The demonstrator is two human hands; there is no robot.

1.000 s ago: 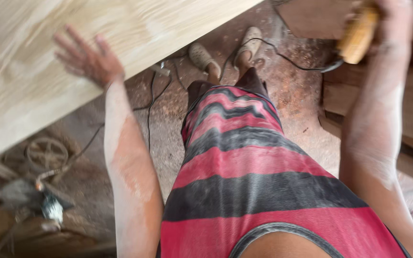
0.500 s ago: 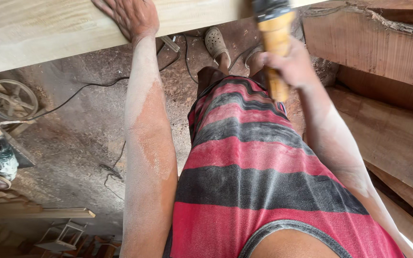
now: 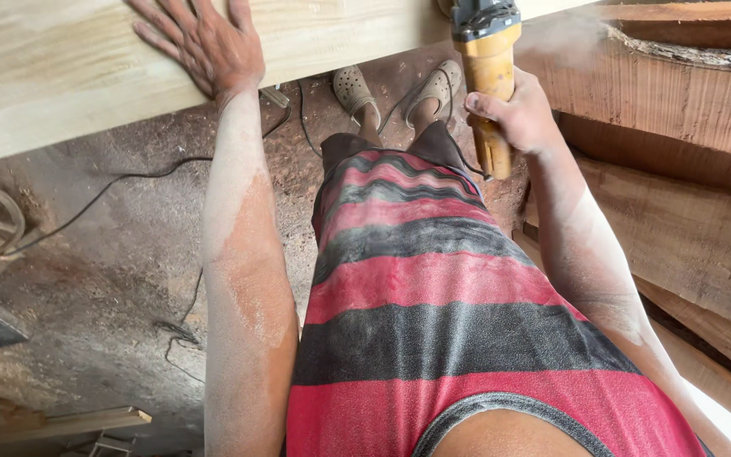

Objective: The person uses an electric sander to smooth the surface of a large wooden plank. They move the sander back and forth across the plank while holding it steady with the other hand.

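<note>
L hand (image 3: 209, 46) lay flat, fingers spread, on the pale plank (image 3: 61, 76); R hand (image 3: 518, 114) clenched the yellow grinder (image 3: 486, 59) at the plank's edge. Risk: tool could've kicked toward the L hand w/ dust (image 3: 568, 34) hiding things.

Our left hand (image 3: 205, 42) lies flat on the plank (image 3: 61, 76) before us; to its right, our right hand (image 3: 513, 114) grips the sander (image 3: 488, 59). Slabs (image 3: 678, 169) stack further right; cables (image 3: 120, 190) lie on the floor below.

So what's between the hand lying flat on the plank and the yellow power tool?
Only bare pale plank: the head view shows nothing lying between the left hand and the yellow power tool in the right hand.
</note>
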